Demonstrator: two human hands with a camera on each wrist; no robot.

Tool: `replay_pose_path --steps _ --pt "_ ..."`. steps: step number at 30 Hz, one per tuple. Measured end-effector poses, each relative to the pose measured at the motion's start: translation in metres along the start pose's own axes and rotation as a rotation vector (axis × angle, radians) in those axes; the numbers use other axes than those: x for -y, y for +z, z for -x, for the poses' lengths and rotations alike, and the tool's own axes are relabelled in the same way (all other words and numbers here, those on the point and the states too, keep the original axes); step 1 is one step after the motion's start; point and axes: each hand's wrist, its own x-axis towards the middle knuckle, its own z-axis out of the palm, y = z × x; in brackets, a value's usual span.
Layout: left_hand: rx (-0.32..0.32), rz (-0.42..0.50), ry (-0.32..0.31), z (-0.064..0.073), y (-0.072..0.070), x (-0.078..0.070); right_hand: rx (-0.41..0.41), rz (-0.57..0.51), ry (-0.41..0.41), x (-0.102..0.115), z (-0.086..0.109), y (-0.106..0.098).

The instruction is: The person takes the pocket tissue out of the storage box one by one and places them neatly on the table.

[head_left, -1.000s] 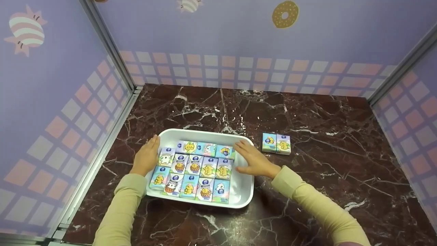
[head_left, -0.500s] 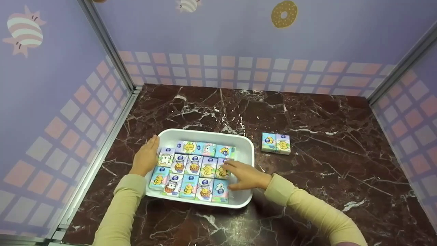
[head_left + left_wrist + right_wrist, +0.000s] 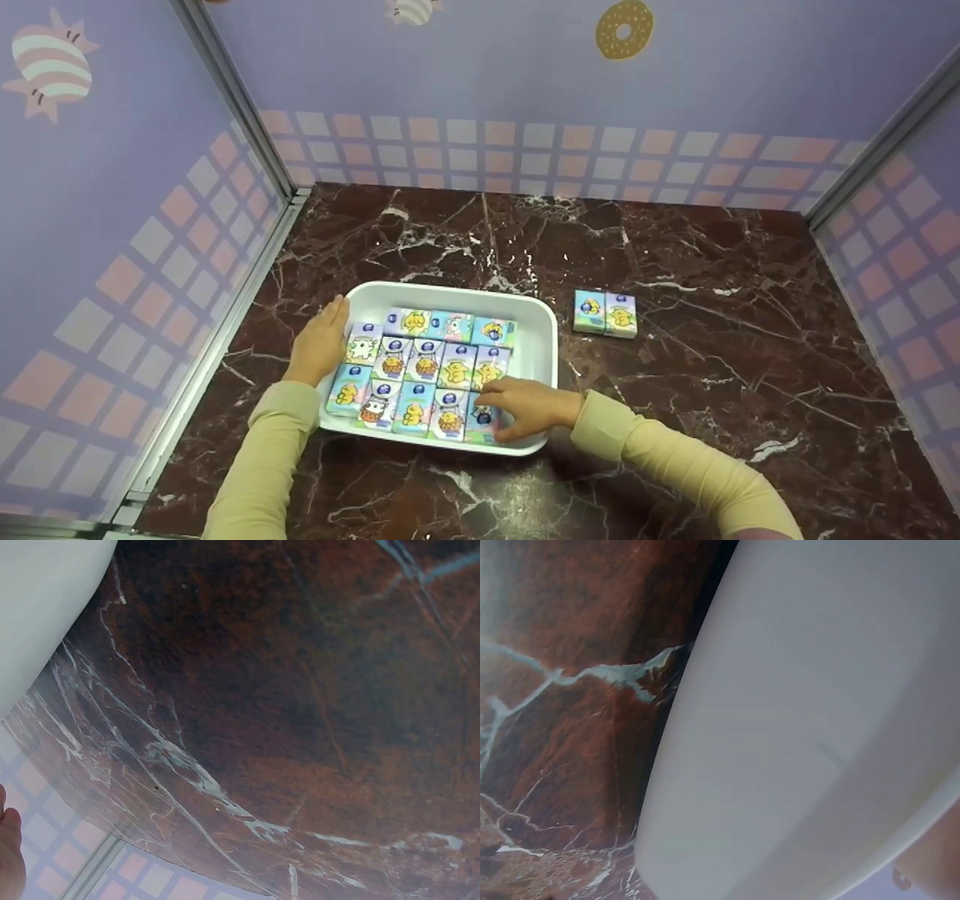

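Note:
A white tray [image 3: 536,352] holds several small tissue packs [image 3: 425,360] with cartoon prints, laid flat in rows. My left hand [image 3: 319,345] rests along the tray's left rim with its fingers straight and together. Over the front right corner of the rows is my right hand [image 3: 529,409], its fingers spread and slightly bent. The fingertips and thumb are at the corner tissue pack [image 3: 484,416], partly covering it. In the left wrist view only a bit of the left hand [image 3: 9,851] shows, near the tray's outer wall [image 3: 45,607]. The right wrist view shows mostly the tray's wall [image 3: 780,712].
Two tissue packs [image 3: 605,313] stand side by side on the dark marbled table [image 3: 712,375], right of the tray. Inside the tray, a bare strip runs along its right side. Lilac panels [image 3: 487,75] enclose the table at the back and both sides.
My right hand has moved from the tray's right rim inward and toward the front, down to the corner tissue pack. The left hand and the tray have barely moved.

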Motion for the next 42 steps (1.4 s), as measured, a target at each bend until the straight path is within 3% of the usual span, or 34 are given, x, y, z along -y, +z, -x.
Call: replay_pose_path --steps 9,26,42 --pt "-0.013 0.013 0.011 0.001 -0.002 0.000 0.034 0.103 0.026 0.007 -0.005 0.006" --pt "0.022 0.009 -0.012 0.002 0.002 0.002 0.016 0.338 0.067 0.020 -0.010 0.015" --pt "0.040 0.011 -0.019 -0.001 -0.002 -0.002 0.076 0.272 0.158 0.020 -0.013 0.014"
